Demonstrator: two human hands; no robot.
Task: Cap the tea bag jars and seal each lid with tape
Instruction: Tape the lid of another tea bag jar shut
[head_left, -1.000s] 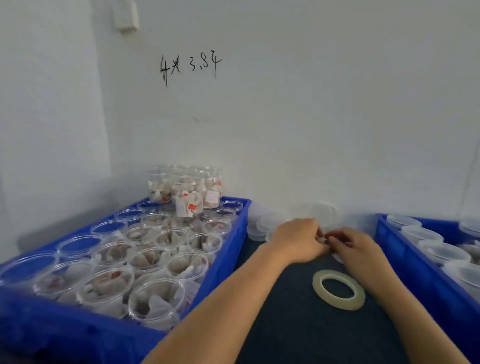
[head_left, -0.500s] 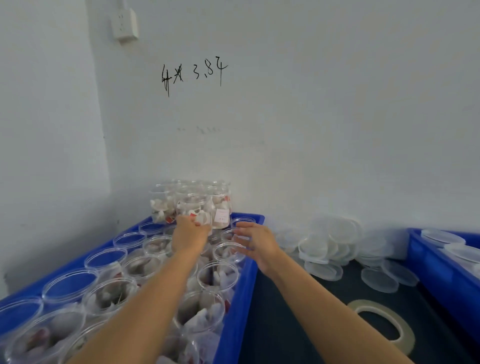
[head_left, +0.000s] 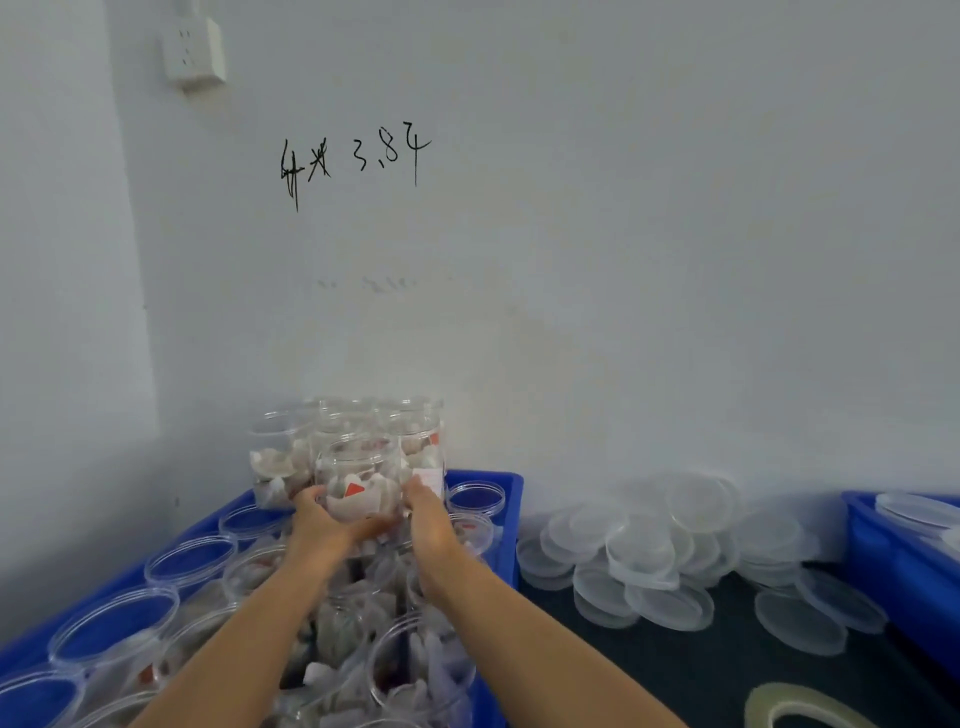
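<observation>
White wall (head_left: 623, 260) with scribble, socket (head_left: 195, 52) upper left; dark bench (head_left: 675, 670) lower right. Left hand (head_left: 322, 525), right hand (head_left: 431, 525) fingers clamped on jar (head_left: 358, 483) above blue crate (head_left: 506, 519).

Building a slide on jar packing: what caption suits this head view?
Both hands, left and right, grip a tea bag jar above the blue crate; loose lids wait nearby.
</observation>
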